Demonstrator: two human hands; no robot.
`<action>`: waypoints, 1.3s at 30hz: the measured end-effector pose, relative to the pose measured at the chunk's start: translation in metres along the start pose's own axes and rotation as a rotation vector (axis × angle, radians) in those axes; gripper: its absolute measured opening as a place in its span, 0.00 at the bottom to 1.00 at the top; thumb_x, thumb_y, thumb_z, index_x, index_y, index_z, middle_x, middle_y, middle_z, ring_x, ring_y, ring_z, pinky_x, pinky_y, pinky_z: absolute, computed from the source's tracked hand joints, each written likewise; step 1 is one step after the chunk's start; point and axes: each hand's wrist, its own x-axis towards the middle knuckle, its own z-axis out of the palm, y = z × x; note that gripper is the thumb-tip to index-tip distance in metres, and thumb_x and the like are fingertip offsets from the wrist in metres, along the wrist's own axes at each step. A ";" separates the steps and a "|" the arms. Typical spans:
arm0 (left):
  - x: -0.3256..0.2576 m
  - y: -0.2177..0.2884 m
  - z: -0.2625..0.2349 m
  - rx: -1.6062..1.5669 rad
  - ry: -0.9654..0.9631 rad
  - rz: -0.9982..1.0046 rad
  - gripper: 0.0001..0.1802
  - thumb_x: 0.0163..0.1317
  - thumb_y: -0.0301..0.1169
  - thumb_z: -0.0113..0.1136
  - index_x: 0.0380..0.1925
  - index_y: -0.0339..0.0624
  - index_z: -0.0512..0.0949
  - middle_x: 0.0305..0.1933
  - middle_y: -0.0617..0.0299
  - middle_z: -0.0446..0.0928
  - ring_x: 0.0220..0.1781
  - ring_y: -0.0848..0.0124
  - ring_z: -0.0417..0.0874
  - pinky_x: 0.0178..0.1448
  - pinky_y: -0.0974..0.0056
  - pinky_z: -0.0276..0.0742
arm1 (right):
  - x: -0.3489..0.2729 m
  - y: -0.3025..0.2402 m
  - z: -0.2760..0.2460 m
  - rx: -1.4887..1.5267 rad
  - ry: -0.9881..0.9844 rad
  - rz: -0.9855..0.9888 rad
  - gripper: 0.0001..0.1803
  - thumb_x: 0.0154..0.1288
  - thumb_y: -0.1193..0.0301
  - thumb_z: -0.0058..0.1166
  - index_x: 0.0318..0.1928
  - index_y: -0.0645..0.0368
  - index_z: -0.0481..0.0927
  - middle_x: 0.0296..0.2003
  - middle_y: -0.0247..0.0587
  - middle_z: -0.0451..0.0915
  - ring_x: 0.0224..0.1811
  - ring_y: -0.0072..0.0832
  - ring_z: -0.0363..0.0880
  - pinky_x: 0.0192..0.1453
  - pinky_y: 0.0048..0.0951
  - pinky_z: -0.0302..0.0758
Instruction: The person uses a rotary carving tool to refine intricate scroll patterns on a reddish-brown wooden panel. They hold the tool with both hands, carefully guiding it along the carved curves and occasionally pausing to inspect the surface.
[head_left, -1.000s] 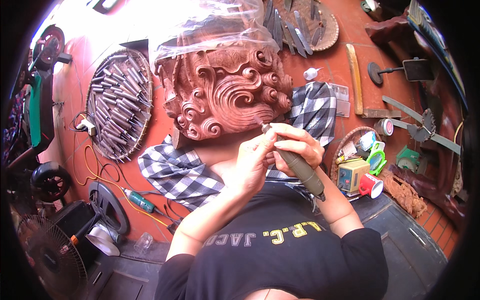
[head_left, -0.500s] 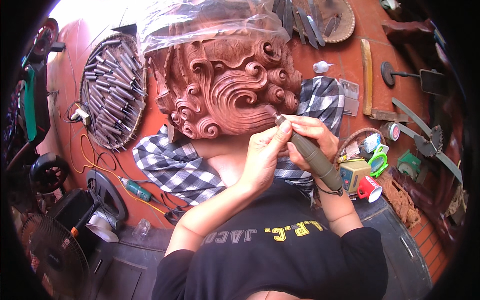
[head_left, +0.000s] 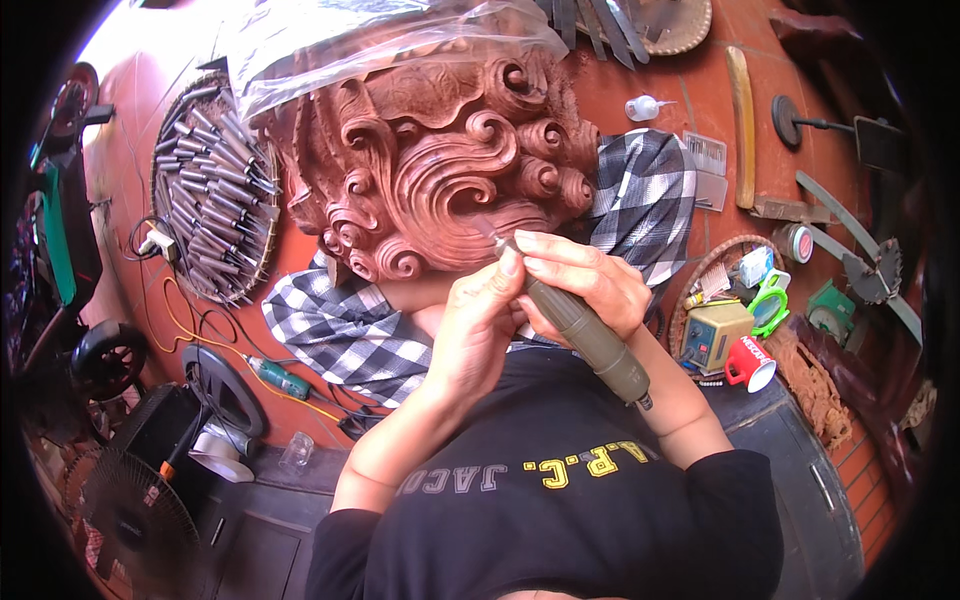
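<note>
An olive-green rotary carving handpiece (head_left: 590, 330) slants up and left, its thin bit against or just over the lower swirl of a reddish-brown wood carving (head_left: 455, 190). My right hand (head_left: 600, 285) wraps round the handpiece from above, fingers closed near its front. My left hand (head_left: 475, 320) is closed at the same front end, with its thumb pressed beside the collar. Deep curls and scrolls cover the carving, and clear plastic sheeting (head_left: 400, 50) drapes its far part. It rests by my legs, which wear black-and-white checked cloth (head_left: 340, 325).
A round basket of chisels (head_left: 215, 195) lies at left, beside cables and a green power tool (head_left: 278, 378). At right sit a basket (head_left: 690, 290) with a beige control box (head_left: 715, 335), a red mug (head_left: 750, 365), and a small bottle (head_left: 645, 108). A fan (head_left: 130, 510) stands lower left.
Both hands have carried the handpiece left, moving its bit from the swirl's right end toward its middle. The carving also appears shifted slightly left and up in the view.
</note>
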 end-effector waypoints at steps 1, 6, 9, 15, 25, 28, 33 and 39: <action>0.001 0.001 0.000 -0.007 -0.022 0.000 0.21 0.79 0.47 0.52 0.47 0.39 0.81 0.42 0.64 0.84 0.43 0.77 0.84 0.50 0.69 0.78 | 0.002 0.002 0.000 0.007 0.002 -0.006 0.19 0.57 0.74 0.71 0.48 0.66 0.82 0.46 0.56 0.87 0.47 0.43 0.90 0.49 0.36 0.88; 0.011 -0.001 0.010 0.046 -0.049 0.041 0.21 0.80 0.44 0.50 0.49 0.35 0.80 0.42 0.62 0.84 0.40 0.75 0.85 0.47 0.69 0.81 | -0.002 0.016 -0.008 -0.007 -0.006 -0.059 0.22 0.58 0.71 0.72 0.50 0.69 0.82 0.45 0.56 0.87 0.50 0.46 0.89 0.57 0.43 0.86; 0.016 -0.003 0.010 0.080 -0.056 0.067 0.21 0.79 0.43 0.51 0.50 0.33 0.81 0.42 0.60 0.85 0.40 0.74 0.86 0.47 0.69 0.82 | 0.001 0.013 -0.012 0.031 0.023 0.008 0.22 0.53 0.73 0.74 0.49 0.66 0.85 0.45 0.51 0.87 0.49 0.43 0.89 0.56 0.43 0.87; 0.024 -0.004 0.031 0.262 0.121 0.122 0.19 0.79 0.39 0.54 0.46 0.34 0.85 0.38 0.59 0.86 0.39 0.75 0.87 0.45 0.69 0.82 | -0.002 0.024 -0.022 0.238 -0.025 0.221 0.19 0.55 0.76 0.70 0.49 0.65 0.85 0.47 0.55 0.87 0.51 0.41 0.89 0.56 0.38 0.85; 0.028 -0.007 0.039 1.480 0.127 0.682 0.42 0.61 0.36 0.71 0.75 0.49 0.66 0.26 0.60 0.75 0.23 0.64 0.80 0.30 0.59 0.78 | 0.010 0.061 -0.043 0.823 0.037 0.601 0.18 0.63 0.77 0.62 0.53 0.70 0.82 0.52 0.51 0.85 0.53 0.32 0.85 0.61 0.32 0.81; 0.034 -0.010 0.035 1.488 0.175 0.708 0.46 0.61 0.38 0.71 0.78 0.51 0.60 0.25 0.60 0.74 0.23 0.65 0.79 0.28 0.59 0.76 | 0.018 0.061 -0.042 0.824 0.012 0.693 0.17 0.62 0.76 0.62 0.51 0.70 0.83 0.49 0.48 0.86 0.50 0.27 0.85 0.58 0.27 0.80; 0.038 -0.006 0.034 1.536 0.210 0.680 0.46 0.62 0.40 0.69 0.79 0.53 0.59 0.24 0.61 0.73 0.21 0.65 0.79 0.26 0.58 0.75 | 0.027 0.067 -0.043 0.887 -0.027 0.876 0.18 0.63 0.74 0.63 0.51 0.71 0.83 0.46 0.46 0.87 0.49 0.26 0.86 0.57 0.26 0.80; 0.039 0.002 0.036 1.601 0.205 0.576 0.46 0.63 0.36 0.69 0.79 0.51 0.57 0.42 0.51 0.81 0.35 0.58 0.86 0.36 0.57 0.80 | 0.032 0.074 -0.043 1.025 -0.034 0.904 0.19 0.66 0.75 0.62 0.55 0.72 0.80 0.49 0.48 0.85 0.50 0.30 0.86 0.61 0.31 0.82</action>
